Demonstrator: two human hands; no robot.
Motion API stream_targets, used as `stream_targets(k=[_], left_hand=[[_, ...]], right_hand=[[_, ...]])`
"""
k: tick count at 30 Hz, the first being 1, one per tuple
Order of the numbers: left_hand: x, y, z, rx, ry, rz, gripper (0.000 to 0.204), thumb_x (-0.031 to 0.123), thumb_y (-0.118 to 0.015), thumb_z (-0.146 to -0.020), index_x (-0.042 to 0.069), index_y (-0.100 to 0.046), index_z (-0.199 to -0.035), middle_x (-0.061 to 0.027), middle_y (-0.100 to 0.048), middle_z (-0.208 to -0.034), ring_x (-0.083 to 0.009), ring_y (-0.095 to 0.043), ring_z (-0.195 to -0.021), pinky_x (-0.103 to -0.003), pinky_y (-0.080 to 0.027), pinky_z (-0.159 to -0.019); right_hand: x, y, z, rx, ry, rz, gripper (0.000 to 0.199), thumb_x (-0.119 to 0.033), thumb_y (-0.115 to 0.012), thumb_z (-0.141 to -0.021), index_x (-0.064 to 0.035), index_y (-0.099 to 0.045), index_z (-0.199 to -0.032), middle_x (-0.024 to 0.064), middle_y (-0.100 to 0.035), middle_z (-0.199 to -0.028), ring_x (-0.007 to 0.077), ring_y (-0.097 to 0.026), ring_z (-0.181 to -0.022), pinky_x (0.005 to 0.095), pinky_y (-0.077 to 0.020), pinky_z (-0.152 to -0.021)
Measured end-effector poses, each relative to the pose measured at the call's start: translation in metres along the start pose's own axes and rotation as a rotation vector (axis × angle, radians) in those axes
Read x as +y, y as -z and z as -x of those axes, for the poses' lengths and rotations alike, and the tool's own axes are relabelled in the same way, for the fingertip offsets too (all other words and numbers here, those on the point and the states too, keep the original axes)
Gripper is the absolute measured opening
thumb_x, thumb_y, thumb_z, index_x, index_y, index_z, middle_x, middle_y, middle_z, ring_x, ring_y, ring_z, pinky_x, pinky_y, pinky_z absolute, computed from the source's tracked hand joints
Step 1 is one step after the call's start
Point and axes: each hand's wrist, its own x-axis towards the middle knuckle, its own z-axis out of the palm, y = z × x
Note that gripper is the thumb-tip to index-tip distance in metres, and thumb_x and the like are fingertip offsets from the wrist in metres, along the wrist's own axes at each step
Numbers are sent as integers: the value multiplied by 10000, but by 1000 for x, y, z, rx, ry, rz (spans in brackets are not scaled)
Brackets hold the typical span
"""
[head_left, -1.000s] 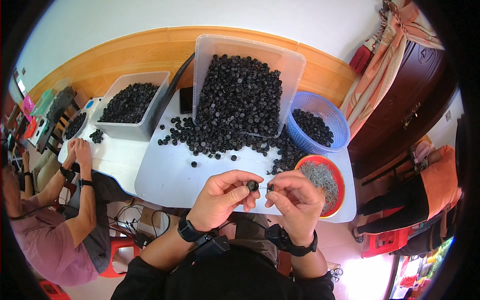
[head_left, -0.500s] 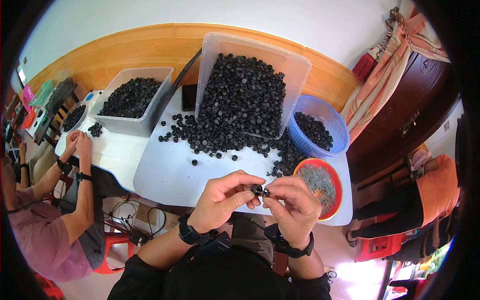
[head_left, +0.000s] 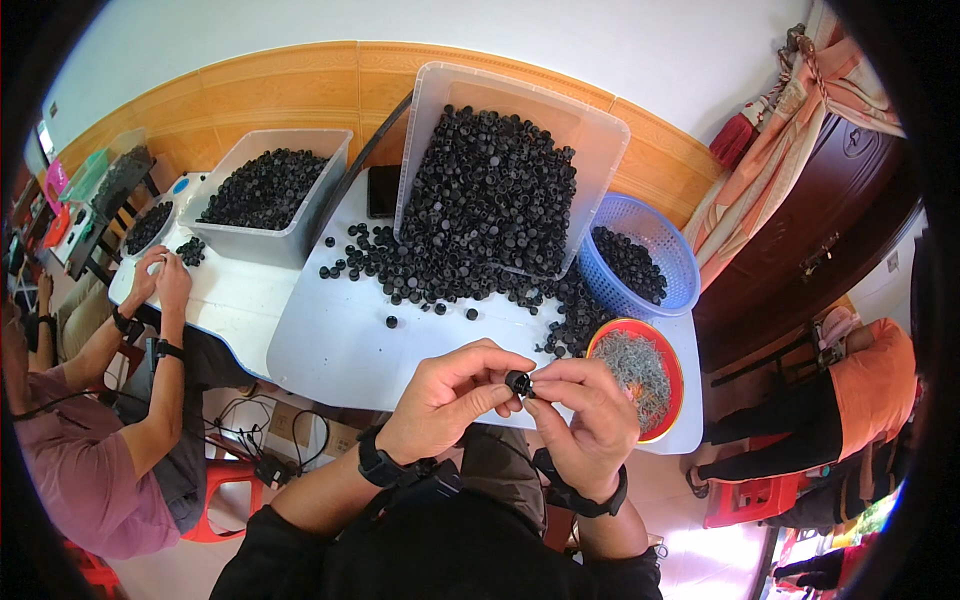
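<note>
In front of my body, over the table's near edge, my two hands meet. My left hand pinches a small round black plastic cap between thumb and fingers. From the other side my right hand is closed at the cap's open end, its thumb and fingertips on a small black piece that meets the cap. Fingertips partly hide this piece. To the right of my right hand, a red bowl holds a heap of thin metal springs.
A large tilted clear bin spills black caps onto the white table. Behind the red bowl, a blue basket holds more black parts. At left, a co-worker sits by another grey bin. Another person is at far right.
The black piece in my right fingers has come up against the cap; the coil seen between them before no longer shows. The cap has tilted slightly. Both hands stay in nearly the same place.
</note>
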Motion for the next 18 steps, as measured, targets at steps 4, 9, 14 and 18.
stream_targets(k=[4, 9, 14, 18], left_hand=[[-2, -1, 0, 4, 2, 22, 233, 8, -529, -868, -29, -554, -1096, -63, -549, -919, -107, -564, -766, -230, -477, -706], [1, -1, -1, 1, 23, 8, 233, 31, -535, -870, -35, -555, -1092, -66, -553, -907, -108, -575, -754, -225, -478, -690], [1, 1, -1, -19, 44, -7, 227, 52, -529, -880, -35, -555, -1088, -61, -556, -906, -102, -584, -753, -224, -483, -683], [0, 3, 1, -24, 36, 1, 222, 58, -524, -884, -35, -555, -1083, -58, -555, -908, -100, -586, -750, -222, -483, -678]], right_hand=[[0, 1, -1, -18, 55, 31, 230, 106, -667, -660, 2, -608, -856, 117, -603, -860, 212, -604, -728, 265, -489, -601], [0, 1, -2, -19, 71, 48, 209, 91, -692, -635, -2, -607, -802, 113, -617, -826, 196, -608, -715, 260, -477, -602], [4, 1, -2, -37, 126, 52, 223, 97, -692, -635, -4, -606, -814, 114, -621, -830, 207, -611, -719, 267, -480, -595], [4, 1, -2, -45, 132, 83, 241, 100, -681, -641, -5, -608, -846, 113, -615, -842, 214, -597, -707, 274, -470, -583]])
